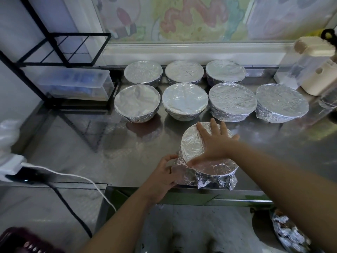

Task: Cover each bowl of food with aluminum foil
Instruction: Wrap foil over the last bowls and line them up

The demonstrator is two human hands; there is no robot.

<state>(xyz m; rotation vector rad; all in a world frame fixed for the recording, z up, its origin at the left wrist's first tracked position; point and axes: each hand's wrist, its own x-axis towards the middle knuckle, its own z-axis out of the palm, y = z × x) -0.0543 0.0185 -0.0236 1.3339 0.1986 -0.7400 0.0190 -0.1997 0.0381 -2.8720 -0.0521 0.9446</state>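
A foil-covered bowl (193,143) stands near the front edge of the steel table (91,143). My right hand (215,143) lies flat on its top with fingers spread, pressing the foil down. My left hand (164,172) holds the loose foil against the bowl's left side, its fingers curled on the crumpled edge. Behind it stand several bowls wrapped in foil in two rows, such as the nearest one (185,101) and a wide one (281,103) at the right.
A black wire rack (60,50) with a clear plastic box (76,84) stands at the back left. White containers (310,70) sit at the back right. A white cable (73,176) runs from a plug block at the left. Crumpled foil (290,234) lies low right.
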